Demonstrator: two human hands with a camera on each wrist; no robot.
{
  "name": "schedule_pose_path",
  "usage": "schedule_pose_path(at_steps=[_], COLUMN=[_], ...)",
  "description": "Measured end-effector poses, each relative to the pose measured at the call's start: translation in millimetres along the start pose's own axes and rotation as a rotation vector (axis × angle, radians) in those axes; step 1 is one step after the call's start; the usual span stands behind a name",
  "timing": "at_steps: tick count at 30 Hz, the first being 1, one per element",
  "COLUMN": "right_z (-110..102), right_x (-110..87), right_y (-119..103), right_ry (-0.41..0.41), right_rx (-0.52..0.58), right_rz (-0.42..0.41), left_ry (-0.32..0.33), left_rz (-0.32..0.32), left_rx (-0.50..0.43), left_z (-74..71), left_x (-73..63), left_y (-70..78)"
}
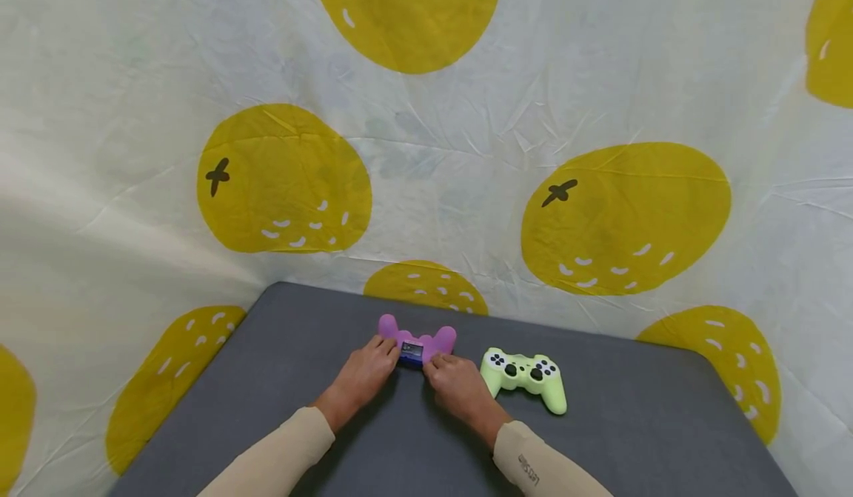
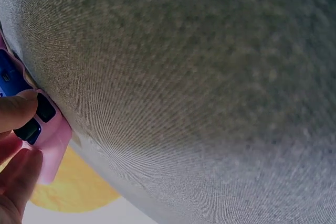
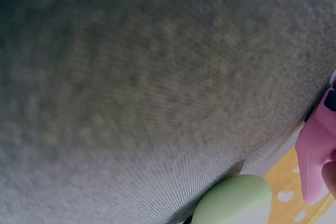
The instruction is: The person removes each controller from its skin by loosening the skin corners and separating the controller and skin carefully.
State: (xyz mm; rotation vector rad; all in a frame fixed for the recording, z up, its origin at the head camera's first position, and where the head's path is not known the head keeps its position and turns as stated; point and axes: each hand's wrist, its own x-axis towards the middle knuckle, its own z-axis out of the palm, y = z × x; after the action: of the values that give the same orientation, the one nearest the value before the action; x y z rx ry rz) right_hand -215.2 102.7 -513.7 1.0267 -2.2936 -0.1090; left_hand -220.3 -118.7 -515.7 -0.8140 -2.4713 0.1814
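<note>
A pink game controller (image 1: pixel 440 340) lies back side up on the dark grey table, its grips pointing away and a dark label on its back. Its near edge is blue. My left hand (image 1: pixel 366 371) pinches its left shoulder, and in the left wrist view the thumb (image 2: pixel 18 111) is against the dark shoulder buttons (image 2: pixel 45 107). On the other side my right hand (image 1: pixel 460 386) holds the right shoulder; the right wrist view catches only a fingertip (image 3: pixel 329 179) by the pink grip (image 3: pixel 311 156). A pale green controller (image 1: pixel 526 372) sits face up just right of that hand.
Grey fabric covers the table (image 1: pixel 640 423). Behind it and along both sides hangs a white cloth (image 1: pixel 453 186) printed with large yellow fruit. The green controller's rounded grip (image 3: pixel 231 200) shows low in the right wrist view.
</note>
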Motion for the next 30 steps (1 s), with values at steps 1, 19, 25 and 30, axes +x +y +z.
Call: schedule_pose_path(at_steps=[1,19,25,30], right_z=[0.1,2.5,1.2,-6.0], right_x=[0.0,0.3,2.5,11.3], right_y=[0.7,7.8,7.6,10.8], right_ry=[0.006,0.112,0.093,-0.019], right_rx=[0.01,0.143,0.152,0.258], right_rz=[0.004,0.082,0.112,0.172], left_ry=[0.015,0.099,0.109,0.112], left_rz=[0.004,0.08,0.119,0.123], left_rx=[0.004,0.08,0.128,0.116], left_z=[0.2,8.6,9.8,9.5], left_x=[0.3,5.6,6.8,7.9], left_y=[-0.5,-3.8,-2.8,-3.4])
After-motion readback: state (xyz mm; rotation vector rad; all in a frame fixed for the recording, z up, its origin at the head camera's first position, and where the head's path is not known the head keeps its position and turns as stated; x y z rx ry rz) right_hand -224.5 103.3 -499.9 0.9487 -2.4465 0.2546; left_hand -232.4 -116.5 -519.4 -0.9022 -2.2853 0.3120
